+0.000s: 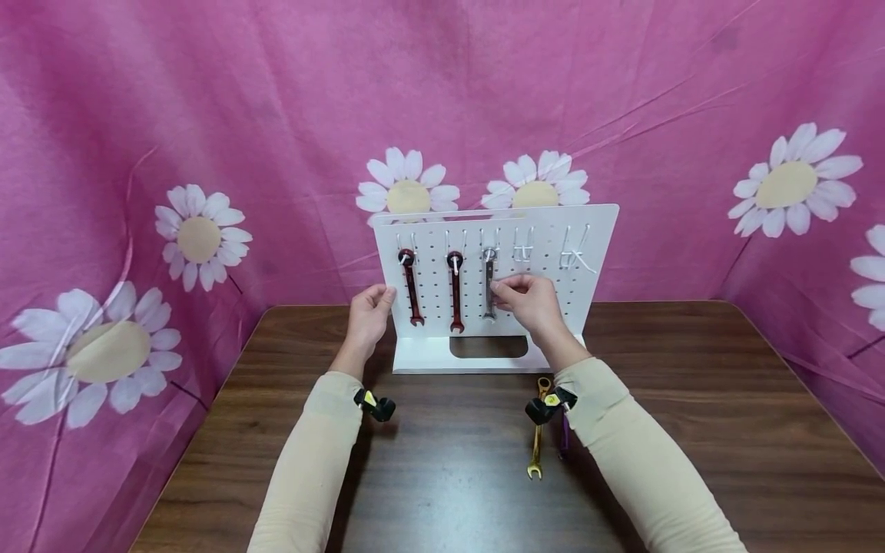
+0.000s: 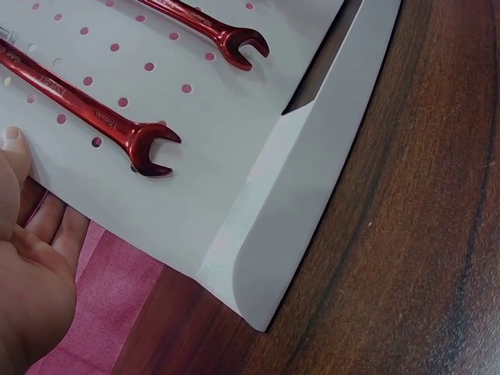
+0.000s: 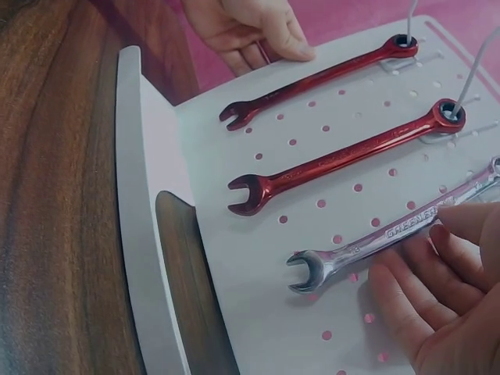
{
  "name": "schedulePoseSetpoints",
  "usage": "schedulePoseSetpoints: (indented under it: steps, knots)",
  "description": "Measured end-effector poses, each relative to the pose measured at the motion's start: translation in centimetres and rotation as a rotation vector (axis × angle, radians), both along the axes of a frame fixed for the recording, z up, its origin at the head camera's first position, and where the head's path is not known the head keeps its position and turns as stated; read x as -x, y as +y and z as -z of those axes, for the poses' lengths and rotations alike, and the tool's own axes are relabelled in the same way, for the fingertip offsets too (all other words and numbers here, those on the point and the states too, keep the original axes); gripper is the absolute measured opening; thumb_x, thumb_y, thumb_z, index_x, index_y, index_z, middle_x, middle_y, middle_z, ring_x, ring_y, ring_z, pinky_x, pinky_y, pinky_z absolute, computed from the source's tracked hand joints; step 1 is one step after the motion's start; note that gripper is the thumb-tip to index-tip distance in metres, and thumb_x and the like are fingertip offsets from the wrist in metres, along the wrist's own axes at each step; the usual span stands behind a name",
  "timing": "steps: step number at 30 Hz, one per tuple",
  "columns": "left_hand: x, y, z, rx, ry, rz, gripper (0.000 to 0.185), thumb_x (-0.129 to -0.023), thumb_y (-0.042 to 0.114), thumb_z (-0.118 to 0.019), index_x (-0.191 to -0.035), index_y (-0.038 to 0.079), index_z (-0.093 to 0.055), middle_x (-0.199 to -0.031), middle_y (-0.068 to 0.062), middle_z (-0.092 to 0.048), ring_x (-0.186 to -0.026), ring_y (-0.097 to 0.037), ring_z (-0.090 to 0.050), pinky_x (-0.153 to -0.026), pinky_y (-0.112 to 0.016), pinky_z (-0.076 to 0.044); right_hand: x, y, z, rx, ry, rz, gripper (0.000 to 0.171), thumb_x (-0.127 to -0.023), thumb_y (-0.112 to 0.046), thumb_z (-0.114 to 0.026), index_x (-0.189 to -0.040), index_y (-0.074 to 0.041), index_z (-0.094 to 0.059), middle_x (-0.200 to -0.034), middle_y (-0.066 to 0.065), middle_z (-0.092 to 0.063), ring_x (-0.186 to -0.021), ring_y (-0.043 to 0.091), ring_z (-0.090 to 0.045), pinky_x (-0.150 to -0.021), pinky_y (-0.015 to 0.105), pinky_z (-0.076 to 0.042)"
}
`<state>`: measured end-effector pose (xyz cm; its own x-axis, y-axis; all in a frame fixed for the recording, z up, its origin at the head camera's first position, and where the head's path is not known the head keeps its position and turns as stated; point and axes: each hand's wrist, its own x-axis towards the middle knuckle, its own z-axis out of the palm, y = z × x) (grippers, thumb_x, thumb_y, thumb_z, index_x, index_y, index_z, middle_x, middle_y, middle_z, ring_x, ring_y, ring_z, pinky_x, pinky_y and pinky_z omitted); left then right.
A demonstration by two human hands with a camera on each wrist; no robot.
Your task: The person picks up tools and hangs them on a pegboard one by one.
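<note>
A dark wooden table [image 1: 691, 399] stands before pink daisy-print cloth [image 1: 138, 115]; a white pegboard [image 1: 539, 307] stands upright on it with 2 red wrenches [image 1: 455, 292] and 1 silver wrench [image 1: 488, 288] hanging from hooks. Only the head view shows a gold wrench [image 1: 536, 445] lying near the right sleeve. The right wrist view shows the right hand [image 1: 531, 301] pinching the silver wrench's shaft. The left hand [image 1: 368, 313], fingers relaxed, rests against the pegboard's left edge, thumb on its front.
</note>
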<state>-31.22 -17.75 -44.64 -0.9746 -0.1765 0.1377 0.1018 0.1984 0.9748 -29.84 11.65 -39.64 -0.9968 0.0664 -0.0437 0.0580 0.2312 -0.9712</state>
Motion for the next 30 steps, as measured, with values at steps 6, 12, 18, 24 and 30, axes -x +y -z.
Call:
schedulePoseSetpoints:
  steps: [6, 12, 18, 24, 30]
  knots:
    - [-0.1, 0.0, 0.0, -0.001, 0.005, -0.001, 0.029, -0.111, 0.021, -0.064, -0.118, -0.005, -0.074, -0.079, 0.006, -0.062, -0.080, -0.008, -0.055, -0.074, -0.022, -0.048, -0.6, 0.0, 0.0, -0.005, -0.005, 0.020, 0.029, -0.106, -0.017, -0.069, -0.124, 0.005, -0.074, -0.126, 0.025, -0.075, -0.095, 0.020, -0.079, -0.100, 0.040, -0.062]
    - [-0.1, 0.1, 0.0, -0.002, 0.023, 0.001, 0.029, -0.110, 0.019, -0.064, -0.118, -0.007, -0.073, -0.078, 0.006, -0.062, -0.078, -0.006, -0.053, -0.071, -0.020, -0.046, -1.1, 0.2, 0.2, 0.003, 0.027, 0.021, 0.029, -0.105, -0.017, -0.071, -0.125, 0.004, -0.074, -0.123, 0.023, -0.076, -0.103, 0.025, -0.079, -0.100, 0.038, -0.063]
    - [-0.2, 0.1, 0.0, -0.004, 0.029, -0.001, 0.029, -0.110, 0.019, -0.065, -0.116, -0.008, -0.073, -0.076, 0.005, -0.060, -0.075, -0.006, -0.051, -0.069, -0.020, -0.044, -1.7, 0.6, 0.3, -0.008, 0.090, -0.003, 0.028, -0.105, -0.016, -0.072, -0.123, 0.005, -0.075, -0.120, 0.024, -0.078, -0.100, 0.023, -0.079, -0.088, 0.025, -0.063]
    - [-0.1, 0.2, 0.0, -0.029, 0.035, -0.004, 0.029, -0.110, 0.017, -0.065, -0.115, -0.010, -0.072, -0.075, 0.006, -0.062, -0.073, -0.004, -0.053, -0.070, -0.021, -0.046, -2.6, 1.1, 0.2, -0.013, 0.119, -0.045, 0.028, -0.106, -0.014, -0.070, -0.125, 0.006, -0.074, -0.127, 0.025, -0.075, -0.096, 0.013, -0.077, -0.087, 0.021, -0.062]
    - [0.0, 0.1, 0.1, -0.044, 0.032, -0.003, 0.030, -0.109, 0.018, -0.066, -0.116, -0.011, -0.071, -0.073, 0.008, -0.062, -0.073, -0.003, -0.054, -0.072, -0.021, -0.048, -3.6, 1.8, 0.2, 0.018, 0.147, -0.078, 0.028, -0.105, -0.009, -0.069, -0.125, 0.011, -0.072, -0.131, 0.029, -0.073, -0.090, 0.000, -0.073, -0.088, 0.021, -0.062]
